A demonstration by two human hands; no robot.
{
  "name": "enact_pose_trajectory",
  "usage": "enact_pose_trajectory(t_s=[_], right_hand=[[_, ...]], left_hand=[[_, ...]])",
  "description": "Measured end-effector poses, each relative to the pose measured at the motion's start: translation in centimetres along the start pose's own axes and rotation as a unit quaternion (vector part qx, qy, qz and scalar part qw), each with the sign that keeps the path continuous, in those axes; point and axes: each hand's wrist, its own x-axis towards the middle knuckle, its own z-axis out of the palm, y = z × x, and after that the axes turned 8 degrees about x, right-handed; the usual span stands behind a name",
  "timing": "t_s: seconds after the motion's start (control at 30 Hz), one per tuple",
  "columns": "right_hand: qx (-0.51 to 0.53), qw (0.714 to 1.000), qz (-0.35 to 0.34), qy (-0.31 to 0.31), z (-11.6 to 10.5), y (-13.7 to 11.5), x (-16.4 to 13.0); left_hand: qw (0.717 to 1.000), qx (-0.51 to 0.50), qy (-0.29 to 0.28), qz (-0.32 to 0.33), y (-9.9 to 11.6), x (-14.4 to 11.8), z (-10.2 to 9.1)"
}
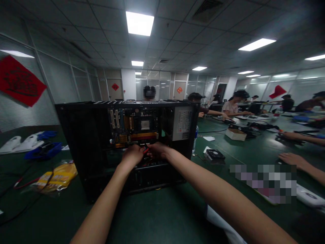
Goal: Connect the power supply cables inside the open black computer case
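An open black computer case (83, 135) stands on the green table, its motherboard (134, 127) and grey power supply (182, 123) showing. Both my hands reach inside, low on the board. My left hand (132, 155) is closed in a fist next to my right hand (157, 150), and a red cable (145, 150) shows between them. The fingers of both hands pinch around that cable. The fingertips are hidden in the dark case.
A yellow plastic bag (57, 176) and a blue tray (43, 150) lie left of the case. A small black fan (214, 155) and a white box (235, 134) lie to the right. Other people sit and work along the table at right, with one forearm (302, 166) close by.
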Motion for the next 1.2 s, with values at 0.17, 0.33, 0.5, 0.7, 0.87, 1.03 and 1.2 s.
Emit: enact_pose_trajectory(t_s=[0.17,0.33,0.5,0.7,0.87,1.03,1.2], right_hand=[[-0.05,0.998,-0.04,0.02,0.4,-0.2,-0.5],[-0.131,0.988,-0.075,0.026,0.4,-0.3,-0.6],[-0.248,0.954,-0.145,0.084,0.5,0.0,-0.9],[-0.501,0.795,-0.309,0.144,0.4,0.8,-4.1],[-0.505,0.768,-0.393,0.031,0.2,1.1,-4.3],[-0.461,0.793,-0.395,-0.051,-0.1,1.2,-3.2],[-0.489,0.77,-0.409,-0.02,-0.2,0.9,-4.3]], left_hand=[[0.999,0.036,0.023,-0.003,0.4,-0.9,-0.5],[0.984,0.136,0.108,0.032,1.5,-2.3,-1.0],[0.963,0.204,0.151,0.086,1.9,-2.7,-0.8],[0.971,0.199,0.12,0.052,1.5,-2.3,-0.5],[0.978,0.177,0.082,0.073,1.3,-2.0,-0.4],[0.983,0.151,0.064,0.087,1.4,-1.9,-0.5],[0.982,0.153,0.053,0.098,1.5,-1.9,-0.6]])
